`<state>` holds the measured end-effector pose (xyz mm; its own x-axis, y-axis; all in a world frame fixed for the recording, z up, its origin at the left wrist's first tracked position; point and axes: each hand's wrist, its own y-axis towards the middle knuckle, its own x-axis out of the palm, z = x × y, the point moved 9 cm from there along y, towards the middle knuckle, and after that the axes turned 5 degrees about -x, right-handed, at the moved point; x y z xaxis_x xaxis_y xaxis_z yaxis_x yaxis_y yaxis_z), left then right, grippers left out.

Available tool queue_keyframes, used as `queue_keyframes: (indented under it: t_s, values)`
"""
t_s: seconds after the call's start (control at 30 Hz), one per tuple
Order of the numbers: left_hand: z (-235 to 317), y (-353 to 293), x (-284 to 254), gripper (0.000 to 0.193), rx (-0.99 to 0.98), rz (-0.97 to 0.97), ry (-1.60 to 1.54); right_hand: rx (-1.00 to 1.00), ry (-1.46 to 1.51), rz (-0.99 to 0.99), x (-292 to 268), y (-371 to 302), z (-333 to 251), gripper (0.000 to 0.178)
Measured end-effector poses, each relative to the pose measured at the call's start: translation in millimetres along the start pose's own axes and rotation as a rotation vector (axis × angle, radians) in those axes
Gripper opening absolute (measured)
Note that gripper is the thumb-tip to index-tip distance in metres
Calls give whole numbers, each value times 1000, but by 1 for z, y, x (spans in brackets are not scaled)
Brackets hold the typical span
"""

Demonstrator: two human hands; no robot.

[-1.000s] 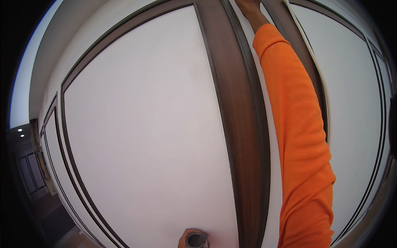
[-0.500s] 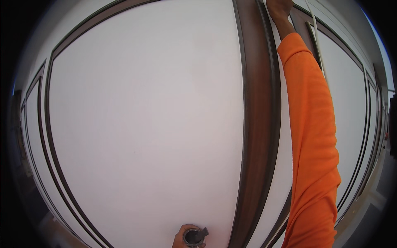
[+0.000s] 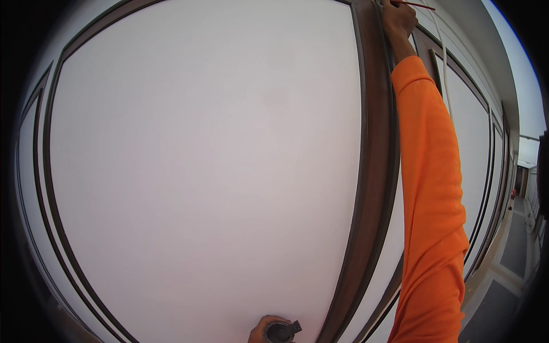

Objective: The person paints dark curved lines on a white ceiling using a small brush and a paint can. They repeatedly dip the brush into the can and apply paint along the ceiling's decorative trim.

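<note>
At the lower edge my left hand (image 3: 261, 330) is closed round a small round pot (image 3: 279, 332) with something dark inside. A dark flat piece (image 3: 294, 327) sticks out over the pot's rim; its kind is unclear. My right arm, in an orange sleeve (image 3: 432, 188), reaches up to the top. There my right hand (image 3: 400, 22) is closed on a thin paintbrush (image 3: 420, 6) with a red handle, its bristles out of sight. This hand is at the dark edge of a brown wooden upright trim (image 3: 376, 143) on the wall.
A large white wall panel (image 3: 200, 171) lies left of the trim. More dark-framed panels stand on both sides. A pale cable (image 3: 444, 57) hangs beside my right hand. At the far right a walkway with grey floor sections (image 3: 514, 246) runs off.
The view has shifted, bringing more of the walkway into sight at the right. My right hand sits slightly lower in the picture, and the red handle now shows. The left hand still holds the pot.
</note>
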<state>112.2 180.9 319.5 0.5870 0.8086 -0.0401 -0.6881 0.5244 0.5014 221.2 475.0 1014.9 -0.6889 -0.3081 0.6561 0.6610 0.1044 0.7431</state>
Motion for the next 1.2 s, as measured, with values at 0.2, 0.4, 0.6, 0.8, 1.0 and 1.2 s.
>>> queue_keyframes:
  t_s: [0.2,0.4,0.6,0.8,1.0,1.2]
  values:
    - [25,2,-3,66,99,29,116,-88,-71,63,-1,1,1,32]
    - [5,4,5,69,-92,14,33,-105,-82,48,0,1,4,31]
    - [18,6,10,69,125,-31,65,-140,-192,83,1,11,15,31]
    - [24,7,11,69,140,-15,83,-161,-152,74,1,12,13,32]
    - [12,5,7,69,105,-32,40,-50,-29,-19,0,0,-1,33]
    - [21,-1,4,70,143,-17,53,-112,-70,9,4,4,1,31]
